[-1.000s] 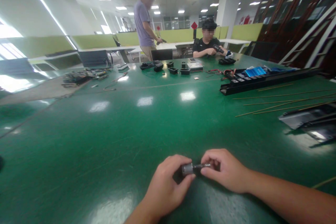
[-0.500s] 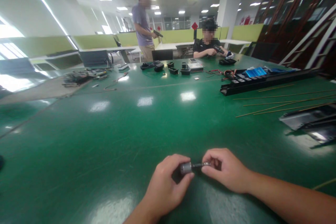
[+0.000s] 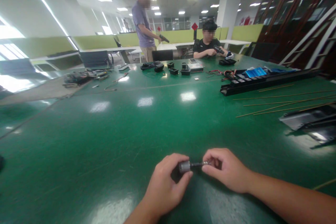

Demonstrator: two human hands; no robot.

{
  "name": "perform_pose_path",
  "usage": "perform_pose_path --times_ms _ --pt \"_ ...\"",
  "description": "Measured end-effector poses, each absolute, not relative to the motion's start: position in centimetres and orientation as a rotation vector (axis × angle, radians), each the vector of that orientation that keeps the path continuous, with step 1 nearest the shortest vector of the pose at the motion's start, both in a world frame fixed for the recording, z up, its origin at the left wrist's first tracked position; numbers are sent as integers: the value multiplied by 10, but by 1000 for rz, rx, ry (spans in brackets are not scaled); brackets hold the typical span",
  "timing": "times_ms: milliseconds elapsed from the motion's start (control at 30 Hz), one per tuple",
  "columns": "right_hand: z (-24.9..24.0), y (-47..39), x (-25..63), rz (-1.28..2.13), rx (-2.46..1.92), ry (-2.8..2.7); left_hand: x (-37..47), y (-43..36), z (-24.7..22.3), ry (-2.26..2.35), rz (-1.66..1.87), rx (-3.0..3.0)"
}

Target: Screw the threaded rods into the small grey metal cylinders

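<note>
Above the green tabletop (image 3: 126, 129), near its front edge, a small grey metal cylinder (image 3: 184, 167) lies between the thumb and fingers of my left hand (image 3: 168, 183). A thin dark shaft (image 3: 195, 165) runs from the cylinder to the right. My right hand (image 3: 227, 170) pinches the shaft's far end, where a shiny ridged part shows between thumb and forefinger. Both hands are closed on this one piece, with a short gap between them.
Thin rods (image 3: 278, 103) and dark metal parts (image 3: 312, 115) lie at the right, beyond them a long black channel (image 3: 267, 82). Small black boxes (image 3: 173, 71) stand at the back. One person (image 3: 144, 24) stands and another (image 3: 207, 47) sits behind the table, each holding a dark tool.
My left hand and the cylinder have shifted slightly to the left; my right hand is nearly still. The standing person's hand and dark tool have moved to the right and a little lower.
</note>
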State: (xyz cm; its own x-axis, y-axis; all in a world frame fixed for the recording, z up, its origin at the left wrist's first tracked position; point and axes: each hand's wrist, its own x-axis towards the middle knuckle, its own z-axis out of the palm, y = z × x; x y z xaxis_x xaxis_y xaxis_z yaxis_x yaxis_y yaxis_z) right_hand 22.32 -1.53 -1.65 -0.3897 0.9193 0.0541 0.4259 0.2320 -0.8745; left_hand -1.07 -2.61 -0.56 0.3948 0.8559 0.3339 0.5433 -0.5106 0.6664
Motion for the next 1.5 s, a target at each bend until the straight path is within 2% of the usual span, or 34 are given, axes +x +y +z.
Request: perform_pose_path --times_ms 1500 --pt "-19 -15 223 1088 -1211 -1911 -12 -26 -5 1231 924 2192"
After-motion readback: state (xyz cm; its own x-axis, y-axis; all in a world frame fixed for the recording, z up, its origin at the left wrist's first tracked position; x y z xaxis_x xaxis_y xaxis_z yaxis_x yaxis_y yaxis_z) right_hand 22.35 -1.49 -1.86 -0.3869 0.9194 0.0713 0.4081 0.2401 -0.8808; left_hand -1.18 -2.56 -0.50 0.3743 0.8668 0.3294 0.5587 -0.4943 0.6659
